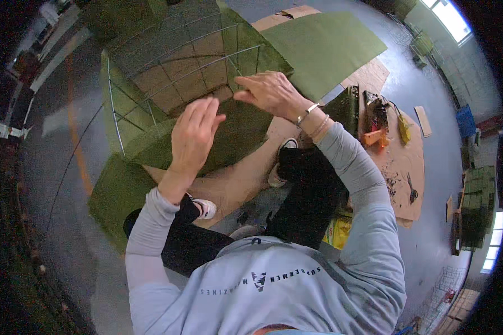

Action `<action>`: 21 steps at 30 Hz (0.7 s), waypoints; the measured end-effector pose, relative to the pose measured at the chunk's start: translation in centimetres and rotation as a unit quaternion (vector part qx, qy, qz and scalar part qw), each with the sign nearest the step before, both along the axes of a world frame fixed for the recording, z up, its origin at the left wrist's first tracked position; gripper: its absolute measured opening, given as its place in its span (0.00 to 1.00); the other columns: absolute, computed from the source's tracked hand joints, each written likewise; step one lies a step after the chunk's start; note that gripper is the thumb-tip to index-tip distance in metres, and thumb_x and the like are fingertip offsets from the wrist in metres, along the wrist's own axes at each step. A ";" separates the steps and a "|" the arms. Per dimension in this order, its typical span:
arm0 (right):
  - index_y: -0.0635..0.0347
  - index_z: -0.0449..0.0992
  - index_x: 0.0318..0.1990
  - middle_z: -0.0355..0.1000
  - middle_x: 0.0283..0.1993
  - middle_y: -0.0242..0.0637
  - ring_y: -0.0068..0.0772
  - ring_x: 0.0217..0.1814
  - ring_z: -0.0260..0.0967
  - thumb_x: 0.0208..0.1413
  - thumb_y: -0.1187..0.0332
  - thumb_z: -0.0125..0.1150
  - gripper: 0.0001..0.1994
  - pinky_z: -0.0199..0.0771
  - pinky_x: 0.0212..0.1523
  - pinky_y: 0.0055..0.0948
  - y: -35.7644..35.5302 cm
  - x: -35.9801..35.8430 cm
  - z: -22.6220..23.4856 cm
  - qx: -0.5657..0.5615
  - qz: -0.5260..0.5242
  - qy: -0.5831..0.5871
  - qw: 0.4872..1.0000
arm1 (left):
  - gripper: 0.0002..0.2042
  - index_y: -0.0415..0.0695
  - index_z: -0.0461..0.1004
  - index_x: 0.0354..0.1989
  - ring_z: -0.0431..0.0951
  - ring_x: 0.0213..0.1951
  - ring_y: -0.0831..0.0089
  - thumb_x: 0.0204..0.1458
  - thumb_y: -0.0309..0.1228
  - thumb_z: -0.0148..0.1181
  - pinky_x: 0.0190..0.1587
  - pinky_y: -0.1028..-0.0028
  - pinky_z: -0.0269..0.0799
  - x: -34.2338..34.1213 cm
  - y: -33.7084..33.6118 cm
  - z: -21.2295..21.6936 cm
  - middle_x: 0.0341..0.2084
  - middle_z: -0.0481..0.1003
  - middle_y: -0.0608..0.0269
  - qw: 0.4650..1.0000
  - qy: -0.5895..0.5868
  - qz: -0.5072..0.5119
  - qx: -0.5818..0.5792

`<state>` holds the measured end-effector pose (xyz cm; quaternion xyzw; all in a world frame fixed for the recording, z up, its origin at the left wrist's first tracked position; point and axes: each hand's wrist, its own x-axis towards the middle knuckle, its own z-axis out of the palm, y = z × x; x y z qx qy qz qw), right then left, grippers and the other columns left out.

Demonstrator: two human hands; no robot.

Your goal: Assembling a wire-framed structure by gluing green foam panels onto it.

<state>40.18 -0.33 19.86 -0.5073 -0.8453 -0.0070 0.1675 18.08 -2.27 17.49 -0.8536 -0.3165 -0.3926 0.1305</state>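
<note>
A wire frame (176, 76) of metal rods, lined with green fabric (129, 106), stands in front of me. My left hand (193, 134) is raised before its near side, fingers stretched close together and thumb a little apart. Just to the right and higher, my right hand (269, 95) reaches over the frame's near right part. Its fingers bend leftward, with a gap between thumb and forefinger. I make out nothing held in either hand. Whether the fingertips touch the frame cannot be told. Through the frame, brown cardboard (179, 78) shows.
Green sheet material (324, 47) lies over cardboard at the far right. On a brown board (399, 173) to my right are an orange-handled tool (374, 138), a yellow tool (403, 129), scissors (412, 190) and small black bits. A yellow bag (337, 232) sits beside my leg.
</note>
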 end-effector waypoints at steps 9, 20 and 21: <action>0.63 0.77 0.27 0.67 0.16 0.51 0.55 0.23 0.69 0.60 0.48 0.47 0.26 0.69 0.30 0.42 1.2 -3.4 1.0 -0.028 0.036 0.016 0.999 | 0.10 0.39 0.75 0.39 0.76 0.29 0.56 0.51 0.30 0.58 0.31 0.64 0.71 -1.7 1.9 0.4 0.28 0.76 0.52 0.979 0.029 0.000 -0.200; 0.62 0.78 0.37 0.75 0.39 0.51 0.53 0.44 0.72 0.63 0.48 0.38 0.27 0.71 0.46 0.42 5.0 -5.4 0.2 -0.235 -0.015 -0.078 0.969 | 0.09 0.40 0.76 0.37 0.78 0.37 0.56 0.55 0.33 0.56 0.39 0.65 0.71 -3.3 3.1 1.9 0.34 0.76 0.49 0.948 -0.092 -0.026 -0.304; 0.63 0.77 0.37 0.74 0.37 0.52 0.53 0.44 0.71 0.62 0.49 0.42 0.25 0.71 0.45 0.41 3.6 -6.3 0.4 -0.122 -0.098 -0.035 0.987 | 0.09 0.41 0.76 0.40 0.77 0.41 0.58 0.55 0.32 0.56 0.43 0.67 0.72 -4.5 1.9 2.0 0.39 0.77 0.51 0.974 -0.155 -0.022 -0.161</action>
